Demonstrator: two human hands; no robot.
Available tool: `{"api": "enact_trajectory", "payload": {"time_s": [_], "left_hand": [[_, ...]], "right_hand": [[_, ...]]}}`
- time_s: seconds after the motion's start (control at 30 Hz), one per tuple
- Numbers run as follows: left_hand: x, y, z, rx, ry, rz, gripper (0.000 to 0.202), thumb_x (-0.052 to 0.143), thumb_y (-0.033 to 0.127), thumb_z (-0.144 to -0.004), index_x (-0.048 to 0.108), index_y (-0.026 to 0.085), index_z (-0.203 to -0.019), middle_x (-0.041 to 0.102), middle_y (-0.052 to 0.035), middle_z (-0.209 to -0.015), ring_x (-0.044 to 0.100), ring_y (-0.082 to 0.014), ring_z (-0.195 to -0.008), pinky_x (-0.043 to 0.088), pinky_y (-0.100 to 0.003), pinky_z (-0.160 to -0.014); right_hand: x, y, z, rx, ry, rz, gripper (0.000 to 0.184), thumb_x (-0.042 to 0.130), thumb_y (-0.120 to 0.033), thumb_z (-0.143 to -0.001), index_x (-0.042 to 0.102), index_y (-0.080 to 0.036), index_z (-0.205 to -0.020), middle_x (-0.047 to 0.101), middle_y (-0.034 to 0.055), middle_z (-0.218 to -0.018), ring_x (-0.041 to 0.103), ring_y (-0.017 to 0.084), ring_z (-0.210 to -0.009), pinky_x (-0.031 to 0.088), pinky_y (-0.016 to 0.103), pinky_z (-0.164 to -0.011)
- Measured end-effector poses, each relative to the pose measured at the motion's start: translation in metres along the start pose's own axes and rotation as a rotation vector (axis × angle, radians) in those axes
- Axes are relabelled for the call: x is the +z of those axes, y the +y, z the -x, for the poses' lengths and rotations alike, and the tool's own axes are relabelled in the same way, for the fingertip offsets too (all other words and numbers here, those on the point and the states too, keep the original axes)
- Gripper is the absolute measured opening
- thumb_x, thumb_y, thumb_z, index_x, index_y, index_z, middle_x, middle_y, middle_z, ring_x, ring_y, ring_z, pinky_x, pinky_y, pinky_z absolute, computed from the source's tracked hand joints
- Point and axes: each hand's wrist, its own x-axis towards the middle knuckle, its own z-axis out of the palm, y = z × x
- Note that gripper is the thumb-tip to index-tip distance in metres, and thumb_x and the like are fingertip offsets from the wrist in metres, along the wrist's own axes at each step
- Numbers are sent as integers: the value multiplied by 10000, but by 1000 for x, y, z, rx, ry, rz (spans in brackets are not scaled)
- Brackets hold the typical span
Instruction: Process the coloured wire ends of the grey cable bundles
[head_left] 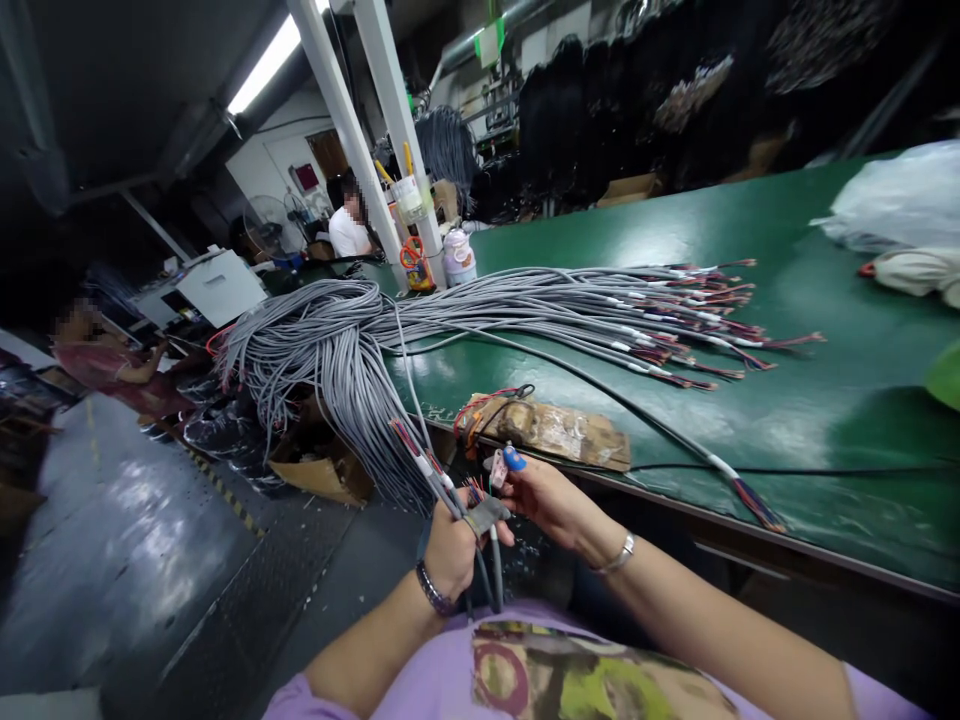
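The left hand [450, 550] is clamping a grey cable [496, 572] while the right hand [544, 500] is pinching a small connector [498, 470], likely needing careful wire alignment.

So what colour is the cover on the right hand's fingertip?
The fingertip cover is blue, head view.

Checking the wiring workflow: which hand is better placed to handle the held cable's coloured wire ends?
Right, probably: the right hand has its fingertips at the coloured wire ends, while the left hand is closed around the grey cables.
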Motion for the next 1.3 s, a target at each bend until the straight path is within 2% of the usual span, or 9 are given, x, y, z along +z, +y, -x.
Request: {"api": "enact_trajectory", "payload": {"time_s": [0.13,0.3,0.47,0.7,0.83,0.97,1.1,1.23,1.3], "left_hand": [[0,-5,-4,-4,-3,-49,282,678,395,-713,638,121,-657,626,-40,-466,470,-98,-407,226,-220,-428],[-3,-12,-4,5,-29,-83,275,685,385,-714,643,123,-643,622,-37,-462,470,-101,-415,251,-229,-445],[-3,-12,-3,4,-20,-76,244,679,357,-726,645,122,-669,623,-31,-455,473,-99,-405,252,-223,-441],[-10,-18,4,23,-32,17,217,682,331,-736,630,126,-687,628,-26,-464,522,-116,-422,317,-221,-454],[-11,-19,9,67,17,54,216,683,341,-734,621,137,-696,641,-24,-490,546,-128,-442,364,-233,-478],[-6,-17,8,104,120,61,183,675,318,-734,618,145,-715,652,-21,-513,557,-125,-471,331,-216,-465],[0,-12,4,102,177,33,171,661,311,-736,624,145,-718,654,-24,-520,531,-112,-462,283,-208,-441],[5,-7,3,103,196,25,155,649,297,-733,633,143,-716,646,-22,-509,478,-99,-440,248,-211,-431],[7,-6,3,98,200,28,155,650,295,-727,632,143,-708,641,-21,-506,460,-96,-436,239,-213,-431]], "right_hand": [[-2,3,-1,12,3,-82,355,743,-499,-661,657,-163,-734,539,-17,-625,447,86,-569,446,211,-556],[-3,5,-3,-50,72,-81,330,783,-455,-624,665,-152,-678,570,-12,-615,463,85,-572,427,222,-590],[-4,9,-1,-50,51,-90,335,744,-475,-672,658,-153,-708,562,-17,-617,456,81,-558,419,216,-561],[-7,5,4,52,31,-139,352,618,-536,-770,648,-185,-772,625,20,-704,531,108,-580,475,224,-546],[-4,-1,3,88,3,-97,302,586,-468,-819,664,-176,-829,619,25,-689,539,107,-573,489,215,-544],[-1,0,2,42,66,-64,239,667,-407,-769,670,-174,-823,588,5,-657,507,97,-559,481,206,-536],[0,6,5,-42,92,-13,304,719,-464,-696,639,-176,-755,539,-18,-618,426,83,-512,434,216,-510],[-1,11,4,-252,237,181,391,708,-534,-676,583,-166,-638,488,-33,-541,359,76,-483,358,216,-486],[-1,14,1,-249,212,159,424,677,-579,-682,583,-168,-638,490,-29,-540,384,86,-498,365,223,-500]]}}
